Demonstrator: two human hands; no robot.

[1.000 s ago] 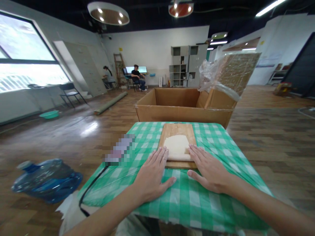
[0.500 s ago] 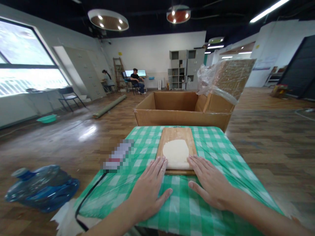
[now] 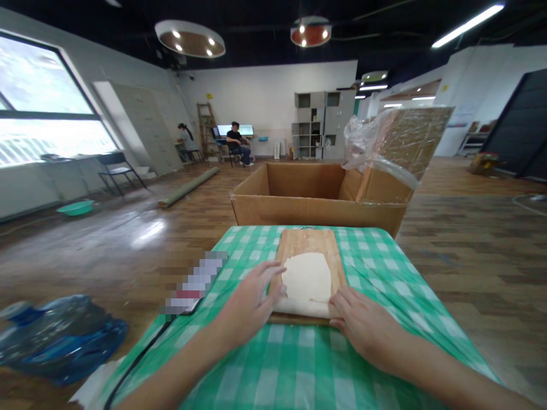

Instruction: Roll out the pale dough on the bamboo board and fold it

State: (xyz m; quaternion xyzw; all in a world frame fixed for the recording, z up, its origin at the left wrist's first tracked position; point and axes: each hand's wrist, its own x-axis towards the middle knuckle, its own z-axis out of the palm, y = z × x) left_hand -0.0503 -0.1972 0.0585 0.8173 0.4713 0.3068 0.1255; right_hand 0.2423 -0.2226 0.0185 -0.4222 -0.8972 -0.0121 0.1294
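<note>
1. The dough sheet (image 3: 308,276) lay on the cutting board (image 3: 305,242) mid-desk (image 3: 384,267), its near edge rolled up.
2. The left hand (image 3: 250,302), at its 8 o'clock, gripped the roll with narrow, curled fingers (image 3: 277,289).
3. The right hand (image 3: 363,324), at 4 o'clock, gripped it likewise.

We hold both arms forward, bare, angled in toward each other. Our left forearm (image 3: 179,370) comes up from the lower left and our right forearm (image 3: 436,376) from the lower right. Our left hand (image 3: 250,302) lies palm down, fingers together, loosely bent, tips pointing inward. Our right hand (image 3: 363,326) mirrors it, fingertips curled under. The hands stay apart.
</note>
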